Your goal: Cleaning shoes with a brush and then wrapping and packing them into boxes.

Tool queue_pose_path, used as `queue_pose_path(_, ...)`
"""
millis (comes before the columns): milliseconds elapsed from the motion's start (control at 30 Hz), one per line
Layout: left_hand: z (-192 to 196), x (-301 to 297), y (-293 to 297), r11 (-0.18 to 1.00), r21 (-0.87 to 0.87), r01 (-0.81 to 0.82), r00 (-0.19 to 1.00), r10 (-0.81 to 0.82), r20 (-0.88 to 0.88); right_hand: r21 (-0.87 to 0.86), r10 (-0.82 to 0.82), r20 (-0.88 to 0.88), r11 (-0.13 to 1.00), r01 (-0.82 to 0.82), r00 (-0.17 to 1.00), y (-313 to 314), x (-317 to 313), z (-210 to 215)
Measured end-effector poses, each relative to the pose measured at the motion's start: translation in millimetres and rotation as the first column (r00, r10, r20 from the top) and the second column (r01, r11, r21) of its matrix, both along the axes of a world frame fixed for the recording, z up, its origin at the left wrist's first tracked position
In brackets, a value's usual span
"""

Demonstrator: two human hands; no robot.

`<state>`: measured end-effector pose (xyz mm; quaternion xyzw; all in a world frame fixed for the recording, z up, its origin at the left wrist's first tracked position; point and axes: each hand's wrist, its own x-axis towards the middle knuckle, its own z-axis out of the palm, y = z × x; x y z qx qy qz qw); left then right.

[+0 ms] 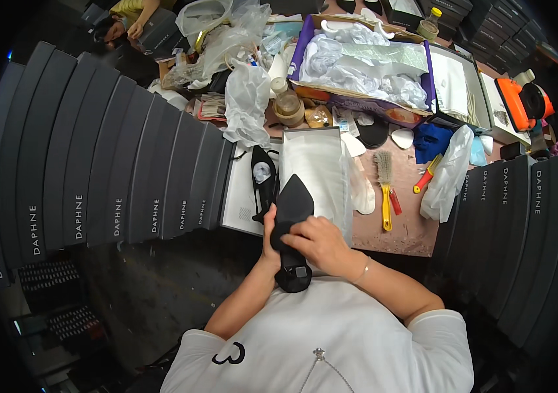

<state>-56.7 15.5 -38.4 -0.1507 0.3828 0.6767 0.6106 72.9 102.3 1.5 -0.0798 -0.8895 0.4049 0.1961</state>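
Head view: the left hand [270,239] grips the side of a smooth, pointed black shoe [294,203]; close by, the right hand [321,245], fingers curled, touches its middle. Just beyond the hands lie a paper-stuffed second shoe [266,190] and white-lined carton [312,133]; farther right, a bristle brush [386,204]. Dark box stacks [109,164] flank both arms.

black pointed shoe [295,200] in left fingers [270,221], right fingers [306,229] touching it, another shoe [264,190], white-lined box [325,173], yellow-handled brush [386,204]
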Motion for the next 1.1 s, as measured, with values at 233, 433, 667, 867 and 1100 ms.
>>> queue_pose_path(233, 21, -14, -3, 1.000, 0.025, 0.012, 0.968, -0.006, -0.251, -0.458, -0.065, 0.085, 0.883, 0.097, 0.994, 11, 53, -25)
queue_pose_path(433, 37, -28, 27, 0.980, -0.023, -0.199, 0.884, 0.169, -0.435, 0.181, 0.052, -0.255, 0.983, -0.005, 0.966, 1, 14, 24)
queue_pose_path(667, 54, -47, 19, 0.988, 0.133, -0.082, 0.883, 0.134, -0.450, -0.118, -0.168, -0.022, 0.979, 0.164, 0.986, 15, 47, -20)
queue_pose_path(867, 34, -43, 9, 0.950, 0.267, 0.162, 0.913, -0.041, -0.407, -0.345, 0.142, -0.134, 0.921, -0.180, 0.981, 7, 18, -3)
queue_pose_path(1100, 39, -55, 4, 0.847, 0.433, 0.307, 0.951, -0.251, -0.183, -0.254, -0.470, 0.009, 0.852, 0.457, 0.882, 51, 71, -21)
